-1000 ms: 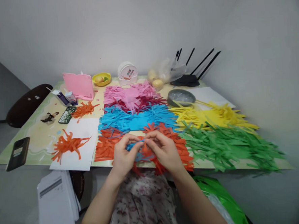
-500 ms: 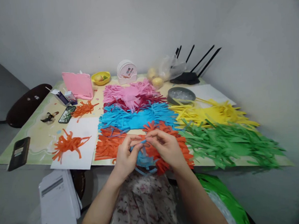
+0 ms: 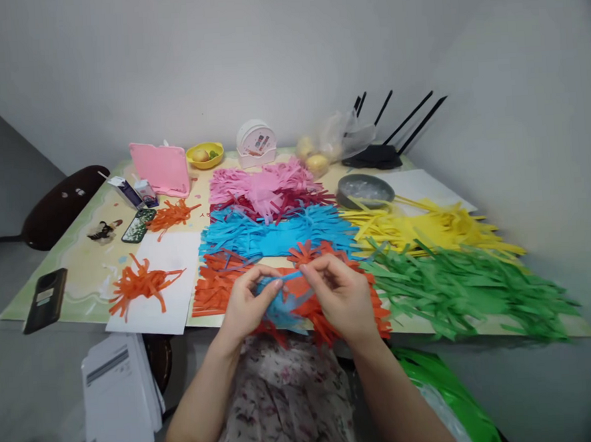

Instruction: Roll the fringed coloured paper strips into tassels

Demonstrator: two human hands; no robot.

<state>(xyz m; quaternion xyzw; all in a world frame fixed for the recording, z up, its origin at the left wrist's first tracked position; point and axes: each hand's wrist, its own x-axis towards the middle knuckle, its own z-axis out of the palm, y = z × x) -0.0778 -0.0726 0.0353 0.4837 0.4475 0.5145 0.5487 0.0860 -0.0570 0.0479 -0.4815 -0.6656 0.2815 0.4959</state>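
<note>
Between my two hands, over the front of the table, is a piece of blue fringed paper point(image 3: 283, 310), partly blurred. My left hand point(image 3: 250, 304) pinches it at its top left. With thumb and fingers, my right hand point(image 3: 341, 297) grips a narrow blue strip at the other end, drawn across the gap between the hands. Beneath them lies orange fringed paper point(image 3: 217, 289), partly covered by my hands. Just beyond it rests a flat pile of blue fringed paper point(image 3: 281, 234), with pink fringed paper point(image 3: 260, 183) behind.
Yellow point(image 3: 426, 226) and green fringed paper point(image 3: 474, 290) spread to the right, near a grey bowl point(image 3: 365, 193). A black router point(image 3: 371, 156) stands behind. On the left lie an orange tassel point(image 3: 142, 285), a dark phone point(image 3: 46, 299) and a pink tablet case point(image 3: 159, 168).
My right hand has moved a little to the right, away from my left, and more of the blue strip shows between them. The whole view has shifted slightly.
</note>
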